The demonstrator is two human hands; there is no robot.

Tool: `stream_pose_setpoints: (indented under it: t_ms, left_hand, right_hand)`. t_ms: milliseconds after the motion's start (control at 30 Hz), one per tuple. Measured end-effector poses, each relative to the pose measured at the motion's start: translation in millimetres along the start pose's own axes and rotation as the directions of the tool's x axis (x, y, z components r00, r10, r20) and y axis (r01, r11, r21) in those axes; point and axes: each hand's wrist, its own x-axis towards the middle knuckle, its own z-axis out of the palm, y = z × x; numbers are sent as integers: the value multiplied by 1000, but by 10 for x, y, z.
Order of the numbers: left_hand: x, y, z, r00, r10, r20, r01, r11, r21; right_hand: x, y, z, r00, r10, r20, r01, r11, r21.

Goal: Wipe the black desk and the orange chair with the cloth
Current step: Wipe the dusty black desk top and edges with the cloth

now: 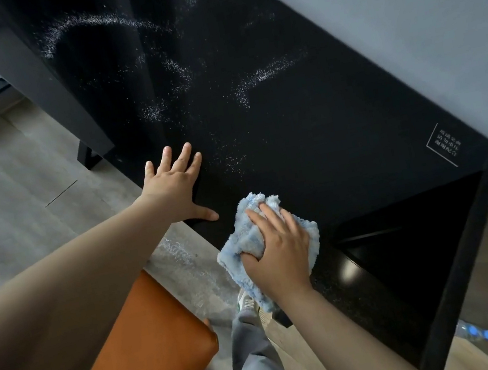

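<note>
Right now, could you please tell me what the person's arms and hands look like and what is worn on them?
The left forearm and right forearm are bare, with no sleeve in view. The left hand and right hand wear no gloves, and I see no rings, watch or bracelet.

The glossy black rectangular counter [307, 128] carries streaks and arcs of fine white powder [265, 75], scattered over its far half. A fluffy light-blue microfibre cloth [238, 231] lies bunched at its near edge, partly overhanging it. A small white-printed label [442, 145] marks the right end.
</note>
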Motion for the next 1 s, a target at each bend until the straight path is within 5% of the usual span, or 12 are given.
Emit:
stream_pose_setpoints:
  t_ms: [533,700,1000]
  left_hand:
    - [-437,-131,50,995,97,20,-97,995,-17]
    - [-930,-257,111,994,112,-1,-112,992,-61]
    - [-2014,-427,313,998,17,52,-5,976,-219]
  right_hand:
    - [-338,-282,151,998,-20,-54,22,999,35]
    - [-485,-421,103,997,-50,-58,60,982,180]
    - [-891,-726,-209,996,16,92,-37,971,238]
